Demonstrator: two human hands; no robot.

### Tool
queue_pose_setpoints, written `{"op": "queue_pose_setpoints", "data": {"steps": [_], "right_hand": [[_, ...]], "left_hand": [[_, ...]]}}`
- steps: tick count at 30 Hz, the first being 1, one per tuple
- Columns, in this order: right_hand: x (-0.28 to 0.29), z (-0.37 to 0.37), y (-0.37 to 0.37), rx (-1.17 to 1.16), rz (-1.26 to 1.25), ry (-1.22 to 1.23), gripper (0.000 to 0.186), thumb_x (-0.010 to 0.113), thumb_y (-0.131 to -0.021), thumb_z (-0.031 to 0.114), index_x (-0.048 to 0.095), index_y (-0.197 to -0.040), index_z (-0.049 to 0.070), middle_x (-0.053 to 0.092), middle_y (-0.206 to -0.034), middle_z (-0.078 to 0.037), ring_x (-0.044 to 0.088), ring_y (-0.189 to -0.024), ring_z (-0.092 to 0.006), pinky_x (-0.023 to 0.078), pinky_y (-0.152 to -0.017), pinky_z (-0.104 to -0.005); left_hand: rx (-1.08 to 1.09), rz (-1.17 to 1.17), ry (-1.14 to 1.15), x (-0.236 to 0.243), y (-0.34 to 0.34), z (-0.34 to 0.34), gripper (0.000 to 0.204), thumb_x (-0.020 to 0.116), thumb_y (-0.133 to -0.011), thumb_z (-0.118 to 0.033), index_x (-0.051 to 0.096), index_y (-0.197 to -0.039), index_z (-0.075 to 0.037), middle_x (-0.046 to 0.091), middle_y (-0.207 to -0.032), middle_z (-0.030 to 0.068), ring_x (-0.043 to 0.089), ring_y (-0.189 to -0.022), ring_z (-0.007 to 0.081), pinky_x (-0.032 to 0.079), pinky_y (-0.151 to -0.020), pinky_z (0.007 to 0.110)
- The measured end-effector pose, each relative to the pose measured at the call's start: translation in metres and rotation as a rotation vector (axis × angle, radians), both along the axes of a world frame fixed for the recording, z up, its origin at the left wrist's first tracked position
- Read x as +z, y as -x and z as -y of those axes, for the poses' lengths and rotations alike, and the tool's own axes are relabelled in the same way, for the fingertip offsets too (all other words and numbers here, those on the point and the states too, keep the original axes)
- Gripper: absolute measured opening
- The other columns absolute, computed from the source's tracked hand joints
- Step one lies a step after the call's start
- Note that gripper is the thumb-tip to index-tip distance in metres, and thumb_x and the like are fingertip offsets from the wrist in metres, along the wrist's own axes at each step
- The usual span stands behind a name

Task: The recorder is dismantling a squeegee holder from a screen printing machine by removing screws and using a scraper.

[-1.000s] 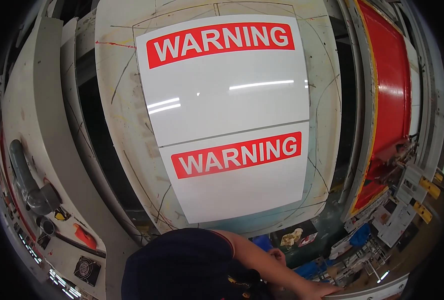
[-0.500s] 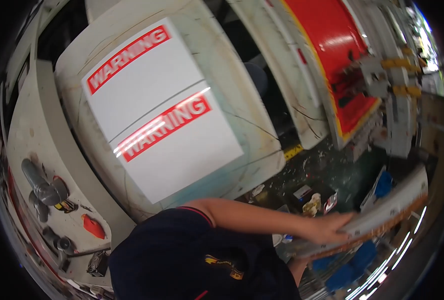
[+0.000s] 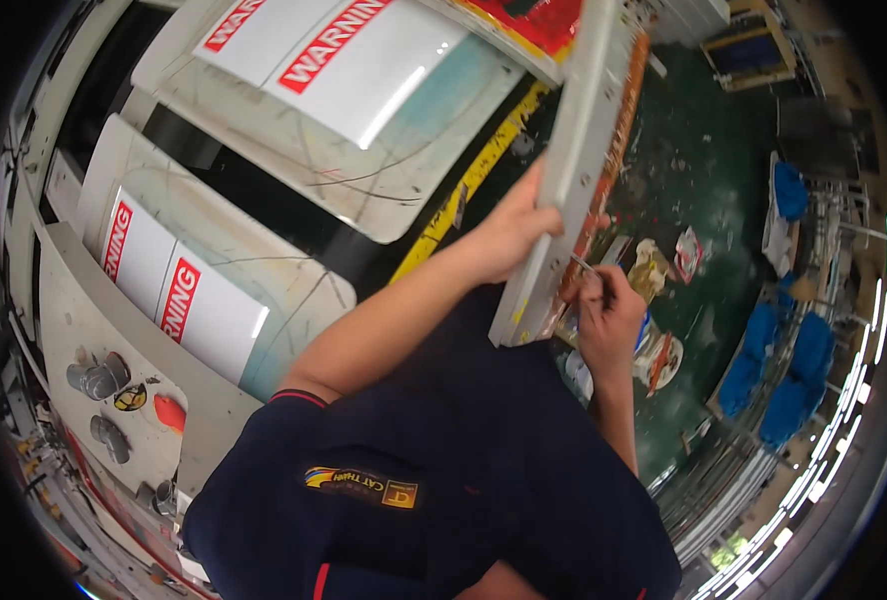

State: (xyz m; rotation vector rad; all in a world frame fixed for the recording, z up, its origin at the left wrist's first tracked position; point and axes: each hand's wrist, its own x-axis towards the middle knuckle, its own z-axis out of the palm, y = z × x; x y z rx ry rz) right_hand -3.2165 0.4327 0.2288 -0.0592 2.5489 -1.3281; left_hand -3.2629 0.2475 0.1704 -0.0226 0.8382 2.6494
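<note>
A long grey metal squeegee [image 3: 582, 150] with a row of bolts runs up and away in front of my body. Its right side carries a rough, orange-brown coated edge. My left hand [image 3: 516, 232] is wrapped around it from the left, near its lower end. On the other side, my right hand [image 3: 612, 312] is closed in a pinch on a thin metal tool [image 3: 584, 264], its tip at the coated edge. Most of this tool is hidden by the fingers, so its kind cannot be made out.
White sheets with red banners [image 3: 184, 290] lie on pale, stained boards [image 3: 294, 260] at left. A red-covered frame [image 3: 524, 22] is at the far top. Grey pipe fittings [image 3: 99, 376] sit on the left ledge. Litter [image 3: 654, 270] and blue-topped stools [image 3: 799, 375] stand on the green floor [image 3: 704, 200].
The squeegee has swung from pointing right to pointing away from me, still in my left hand. My right hand with the thin tool has come into view. The view has turned.
</note>
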Motion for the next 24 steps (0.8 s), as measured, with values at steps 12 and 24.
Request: {"op": "queue_pose_setpoints", "data": {"steps": [12, 24], "right_hand": [[0.029, -0.12, -0.024, 0.212, -0.162, 0.037, 0.016, 0.064, -0.098, 0.013, 0.058, -0.091, 0.0, 0.059, -0.08, -0.015, 0.061, -0.071, -0.0331, 0.046, -0.064, -0.0388], [0.022, -0.106, -0.044, 0.259, 0.428, 0.346, 0.028, 0.038, -0.113, 0.017, 0.044, -0.091, 0.002, 0.049, -0.062, -0.005, 0.059, -0.052, -0.0167, 0.051, -0.053, -0.0304]], "left_hand": [[0.046, 0.005, 0.091, 0.066, -0.024, -0.117, 0.093, 0.047, -0.08, 0.001, 0.013, -0.165, -0.016, 0.053, -0.144, 0.0159, 0.064, -0.12, 0.0305, 0.058, -0.085, 0.042], [0.055, -0.222, 0.408, 0.047, -0.06, -0.113, 0.094, 0.044, -0.076, 0.003, 0.018, -0.165, -0.008, 0.051, -0.149, 0.0159, 0.061, -0.13, 0.0286, 0.052, -0.102, 0.039]]}}
